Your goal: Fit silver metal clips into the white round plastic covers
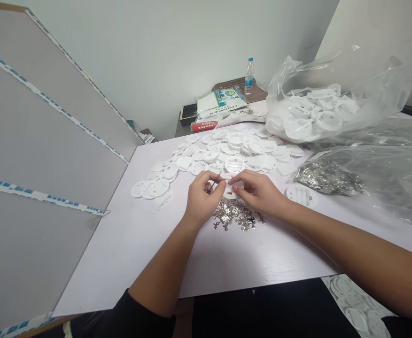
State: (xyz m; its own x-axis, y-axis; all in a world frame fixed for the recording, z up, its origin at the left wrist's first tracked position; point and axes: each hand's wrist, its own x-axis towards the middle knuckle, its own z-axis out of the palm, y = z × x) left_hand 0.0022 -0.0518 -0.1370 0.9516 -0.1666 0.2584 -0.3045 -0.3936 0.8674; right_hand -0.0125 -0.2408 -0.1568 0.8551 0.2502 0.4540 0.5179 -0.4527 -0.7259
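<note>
Behind the white bench (114, 253) rises a pale wall (138, 61), with a grey partition (50, 155) along the left edge. Near the middle of the bench, a white disc (228, 188) with slots sits between the two hands, above a heap of small silvery metal pieces (232, 213). The right hand (258, 188) pinches the disc between thumb and forefinger at its right side. The left hand (202, 199) has its fingers bent together around a thin, dark-ended item (209, 191) at the disc's left edge; whether they grip the disc too, I cannot tell. Beyond lies a spread of white plastic parts (236, 164). At right stand an open clear bag of similar parts (327, 121) and a bag of metal pieces (327, 178).
</note>
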